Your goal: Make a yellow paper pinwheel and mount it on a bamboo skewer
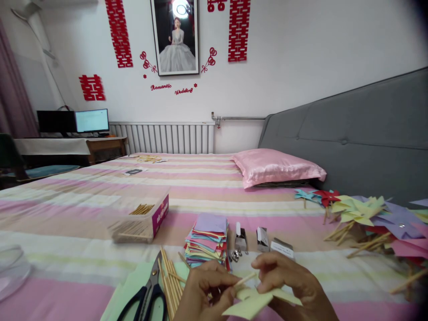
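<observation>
Two hands meet at 6 o'clock: left hand [203,290] pinches a stick [245,278], right hand [287,281] clamps paper [250,304] against its tip to steady both. Stack [207,240] lies at 12 o'clock, within reach.

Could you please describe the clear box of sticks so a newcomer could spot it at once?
Start from the pink-and-cream striped bedsheet and look left of the shiny pink pillow. There sits a clear rectangular plastic box holding thin wooden sticks; unlike the loose sticks nearby, it has a magenta label.
</observation>
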Available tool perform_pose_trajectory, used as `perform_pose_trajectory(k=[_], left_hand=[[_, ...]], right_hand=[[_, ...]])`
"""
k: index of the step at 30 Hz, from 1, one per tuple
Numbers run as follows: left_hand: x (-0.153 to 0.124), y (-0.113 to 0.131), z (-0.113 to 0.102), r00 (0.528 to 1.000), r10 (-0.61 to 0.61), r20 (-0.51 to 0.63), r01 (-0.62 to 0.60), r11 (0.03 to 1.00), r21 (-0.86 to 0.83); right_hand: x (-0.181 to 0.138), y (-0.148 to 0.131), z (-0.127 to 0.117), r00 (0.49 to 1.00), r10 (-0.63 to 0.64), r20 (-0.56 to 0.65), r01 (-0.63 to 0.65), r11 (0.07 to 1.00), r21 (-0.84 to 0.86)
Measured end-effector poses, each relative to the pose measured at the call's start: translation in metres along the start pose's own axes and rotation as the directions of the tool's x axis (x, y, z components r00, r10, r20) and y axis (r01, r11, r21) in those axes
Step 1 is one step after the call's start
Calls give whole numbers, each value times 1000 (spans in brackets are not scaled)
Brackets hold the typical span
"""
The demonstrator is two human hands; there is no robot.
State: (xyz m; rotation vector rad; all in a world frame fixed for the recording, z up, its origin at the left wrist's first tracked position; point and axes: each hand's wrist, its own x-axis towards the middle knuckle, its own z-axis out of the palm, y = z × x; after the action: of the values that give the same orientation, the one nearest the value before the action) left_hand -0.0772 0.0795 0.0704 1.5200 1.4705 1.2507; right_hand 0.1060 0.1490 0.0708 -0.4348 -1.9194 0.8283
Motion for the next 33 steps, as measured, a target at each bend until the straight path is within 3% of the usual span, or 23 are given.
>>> perform_pose_trajectory(k=[5,9,14,20,33], left_hand=[[0,-7,4,998,8,58,-9,1000,14],[-4,-15,4,997,-20,-77,17,999,-46],[-6,-18,0,1000,-18,18,19,1000,-25],[-5,-18,5,993,40,-110,-51,994,-100],[-4,-20,1,991,118,-61,-121,992,-44]], right_hand=[[1,1,2,1000,-7,7,7,1000,-9],[-2,7,4,1000,5,5,-5,1000,23],[-3,10,3,991,-136,-10,136,990,28],[-3,9,2,989,-147,-5,147,989,-9],[-4,8,1,986,-165,17,165,986,-6]])
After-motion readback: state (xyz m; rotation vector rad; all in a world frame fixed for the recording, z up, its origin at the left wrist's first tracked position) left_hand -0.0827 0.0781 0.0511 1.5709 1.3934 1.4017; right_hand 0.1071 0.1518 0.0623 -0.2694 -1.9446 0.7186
